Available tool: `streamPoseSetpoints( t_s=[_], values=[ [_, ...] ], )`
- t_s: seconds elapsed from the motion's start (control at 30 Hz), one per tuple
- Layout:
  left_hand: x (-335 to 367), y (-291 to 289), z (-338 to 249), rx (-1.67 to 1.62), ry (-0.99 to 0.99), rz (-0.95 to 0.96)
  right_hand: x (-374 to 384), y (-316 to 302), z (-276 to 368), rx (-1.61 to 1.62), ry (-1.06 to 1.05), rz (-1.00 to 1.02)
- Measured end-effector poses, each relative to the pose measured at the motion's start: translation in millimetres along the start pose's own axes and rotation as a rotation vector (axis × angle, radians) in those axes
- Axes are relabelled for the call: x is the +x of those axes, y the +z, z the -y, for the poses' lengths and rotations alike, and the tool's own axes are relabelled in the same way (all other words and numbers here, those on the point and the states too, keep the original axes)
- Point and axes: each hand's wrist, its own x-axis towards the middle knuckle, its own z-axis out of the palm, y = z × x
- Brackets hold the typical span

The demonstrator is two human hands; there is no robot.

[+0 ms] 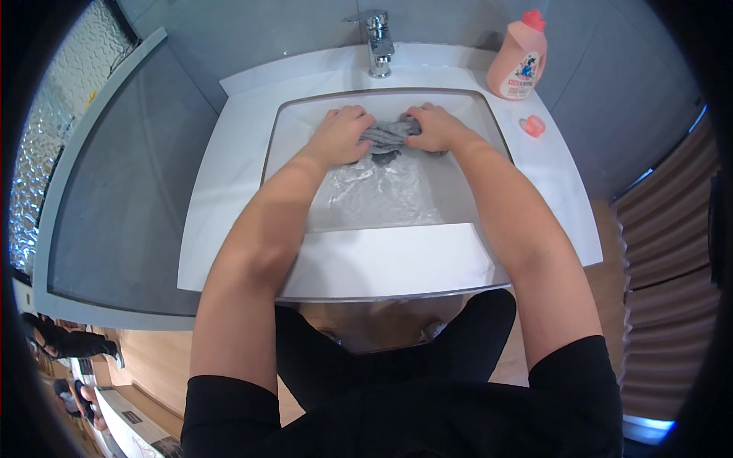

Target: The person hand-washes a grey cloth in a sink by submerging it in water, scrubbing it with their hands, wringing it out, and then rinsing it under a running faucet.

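A wet grey cloth (388, 136), bunched and twisted, stretches between my two hands over the far half of the sink (294, 137). My left hand (341, 136) is closed round its left end. The right end is gripped by my right hand (437, 128). Rippled clear water (382, 195) lies below the cloth in the basin. Whether the cloth is a garment or a towel I cannot tell. Part of each end is hidden under my fingers.
Behind the basin stands a chrome faucet (379, 46). A pink detergent bottle (519, 57) and a small pink cap (533, 126) sit on the white counter (229, 183) at right. Left is a grey-framed panel (114, 191); right, a brown pleated curtain (668, 252). Other people appear at far lower left.
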Motion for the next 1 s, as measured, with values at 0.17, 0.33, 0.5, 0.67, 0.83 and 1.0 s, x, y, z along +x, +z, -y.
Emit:
streamPoseSetpoints(
  t_s=[0.17, 0.33, 0.5, 0.67, 0.83, 1.0],
  values=[
    [3, 2, -7, 0.004, 0.011, 0.094, -1, 2, 2, 0.01, -0.089, 0.031],
    [-2, 5, 5, -0.009, -0.028, 0.053, -3, -1, 8, 0.058, -0.102, 0.022],
    [-5, 12, 4, -0.051, -0.1, 0.177, -2, -6, 5, 0.129, -0.104, 0.124],
    [-4, 13, 5, -0.064, -0.122, 0.32, 0, -4, -2, 0.31, -0.146, 0.307],
    [3, 4, 0, -0.081, -0.261, 0.5, -1, -5, 7, 0.159, -0.086, 0.405],
    [2, -6, 7, -0.216, -0.252, 0.638, -5, -23, 31, 0.192, 0.039, 0.602]
  ],
)
